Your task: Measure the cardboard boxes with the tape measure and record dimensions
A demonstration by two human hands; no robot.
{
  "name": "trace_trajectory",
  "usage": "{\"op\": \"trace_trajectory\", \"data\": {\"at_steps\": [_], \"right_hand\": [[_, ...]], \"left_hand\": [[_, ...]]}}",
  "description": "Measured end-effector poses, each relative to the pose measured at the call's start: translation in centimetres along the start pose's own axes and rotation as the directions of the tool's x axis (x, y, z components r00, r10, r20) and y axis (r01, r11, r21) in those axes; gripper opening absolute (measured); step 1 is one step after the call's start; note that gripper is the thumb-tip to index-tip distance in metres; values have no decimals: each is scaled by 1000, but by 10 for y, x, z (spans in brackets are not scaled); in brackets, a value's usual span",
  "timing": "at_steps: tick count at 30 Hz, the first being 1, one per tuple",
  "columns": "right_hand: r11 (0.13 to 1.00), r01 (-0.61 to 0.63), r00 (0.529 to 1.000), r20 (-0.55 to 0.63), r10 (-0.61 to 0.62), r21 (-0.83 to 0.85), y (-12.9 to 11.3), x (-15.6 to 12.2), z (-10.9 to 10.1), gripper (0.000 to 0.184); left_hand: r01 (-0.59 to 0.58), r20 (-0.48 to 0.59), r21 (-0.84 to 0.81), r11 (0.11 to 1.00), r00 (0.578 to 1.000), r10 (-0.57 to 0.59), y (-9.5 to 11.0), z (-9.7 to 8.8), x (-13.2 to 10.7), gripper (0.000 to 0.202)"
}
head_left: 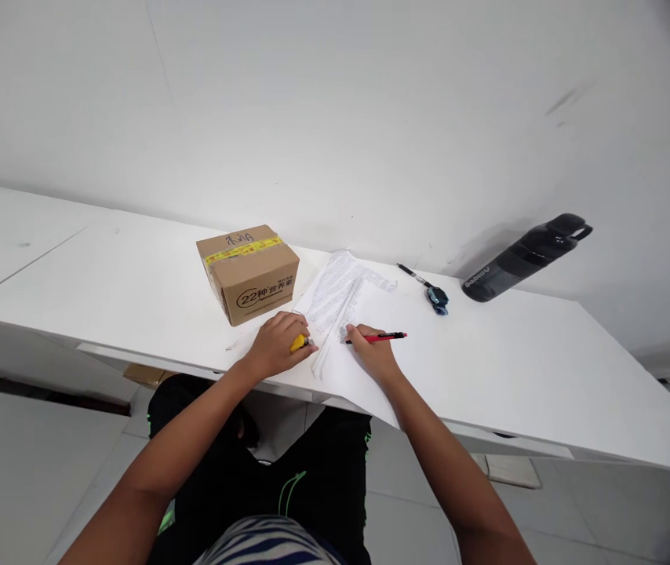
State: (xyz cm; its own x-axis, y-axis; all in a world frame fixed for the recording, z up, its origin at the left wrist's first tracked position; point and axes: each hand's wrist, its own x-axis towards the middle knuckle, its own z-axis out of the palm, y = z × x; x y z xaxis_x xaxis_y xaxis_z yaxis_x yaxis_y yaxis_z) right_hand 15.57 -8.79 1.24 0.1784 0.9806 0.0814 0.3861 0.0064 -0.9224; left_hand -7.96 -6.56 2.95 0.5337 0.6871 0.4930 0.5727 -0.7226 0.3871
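In the head view my right hand (373,351) is closed on a red and black pen (387,337), its tip end down over a white sheet of paper (377,310). My left hand (279,345) curls around a small yellow object (298,343) with a pale tip, mostly covered by the fingers, so its kind is unclear. It rests close to the desk's front edge, beside the papers. Between the hands runs a raised paper fold (335,329). Behind them lies a sheet covered in fine print (329,294).
A taped cardboard box (258,286) stands left of the papers. To the right lie a black pen (411,275) and a dark blue watch (437,298). A black bottle (520,259) stands near the wall. The white desk (505,361) runs along the wall.
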Motion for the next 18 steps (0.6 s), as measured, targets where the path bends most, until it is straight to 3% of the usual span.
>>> {"op": "trace_trajectory", "data": {"at_steps": [4, 11, 18], "right_hand": [[1000, 7, 999, -51, -6, 6, 0, -1, 1, 43], [1000, 17, 1000, 18, -17, -10, 5, 2, 3, 42], [999, 23, 1000, -7, -23, -26, 4, 2, 2, 43]], "left_hand": [[15, -17, -39, 999, 1000, -15, 2, -4, 0, 23], [39, -54, -137, 990, 997, -47, -3, -8, -2, 22], [33, -44, -181, 983, 998, -41, -9, -8, -2, 21]]}}
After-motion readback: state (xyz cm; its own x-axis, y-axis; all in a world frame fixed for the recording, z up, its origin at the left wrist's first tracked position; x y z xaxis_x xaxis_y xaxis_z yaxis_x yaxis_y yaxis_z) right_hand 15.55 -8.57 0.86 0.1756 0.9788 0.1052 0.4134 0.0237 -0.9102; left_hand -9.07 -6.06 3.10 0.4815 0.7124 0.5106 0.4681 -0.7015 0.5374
